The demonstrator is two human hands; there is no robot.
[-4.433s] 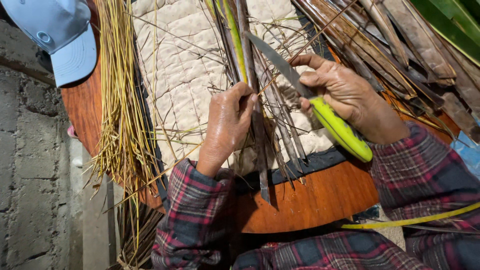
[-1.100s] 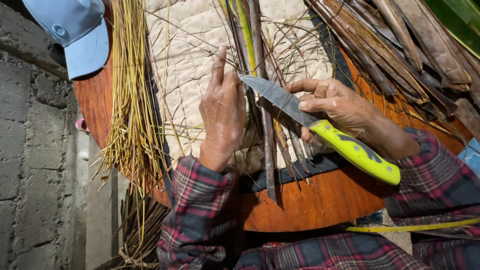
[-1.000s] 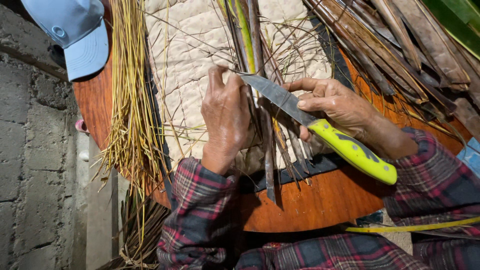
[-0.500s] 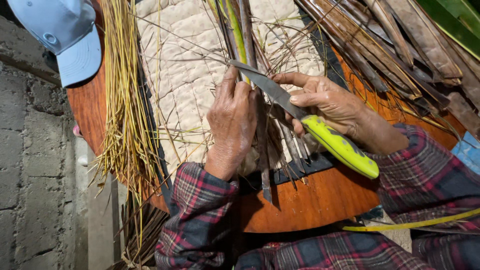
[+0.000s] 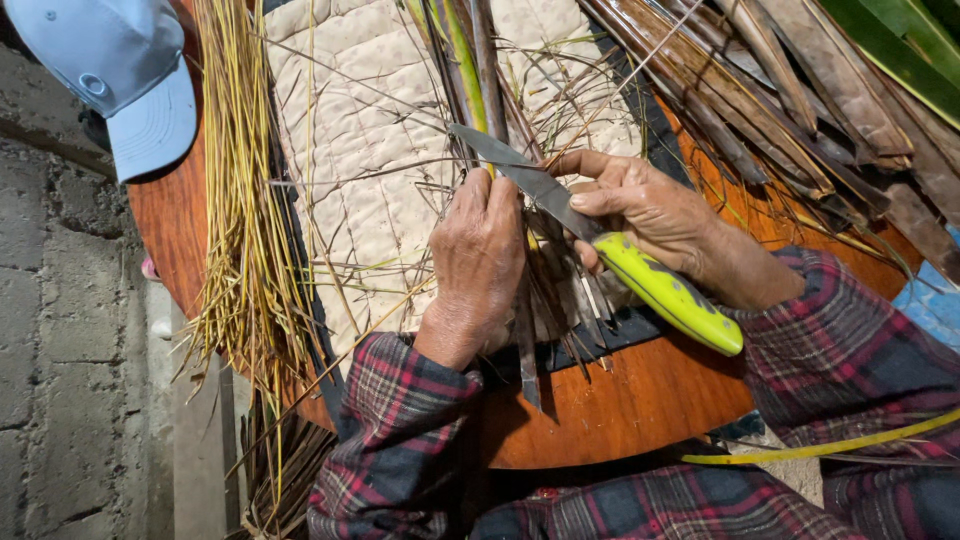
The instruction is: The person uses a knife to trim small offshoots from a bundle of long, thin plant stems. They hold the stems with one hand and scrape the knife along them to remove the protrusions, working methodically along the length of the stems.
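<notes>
Cap: a pale blue peaked cloth cap (image 5: 115,75) lies at the top left, over the edge of the round reddish-brown wooden table (image 5: 620,400).
Wall: rough grey concrete (image 5: 60,330) runs down the left side, beside the table.
Yellow strands: a bundle of thin yellow-green stripped fibres (image 5: 245,220) hangs over the table's left edge, just beside the cushion.
Cushion: a cream quilted pad with dark edging (image 5: 365,150) covers the tabletop under the work.
Left hand: the left hand (image 5: 480,265) is closed down on a bunch of long dark brown and green leaf ribs (image 5: 480,70), pressing them against the cushion.
Knife: a grey steel blade with a yellow-green plastic handle (image 5: 660,290) lies aslant across the ribs, its tip just above the left hand's fingers.
Right hand: the right hand (image 5: 645,210) is clamped around the knife where handle meets blade, close beside the left hand.
Dry leaves: a heap of brown dried leaf strips (image 5: 780,90) lies at the top right, with green leaf blades (image 5: 900,40) in the corner.
</notes>
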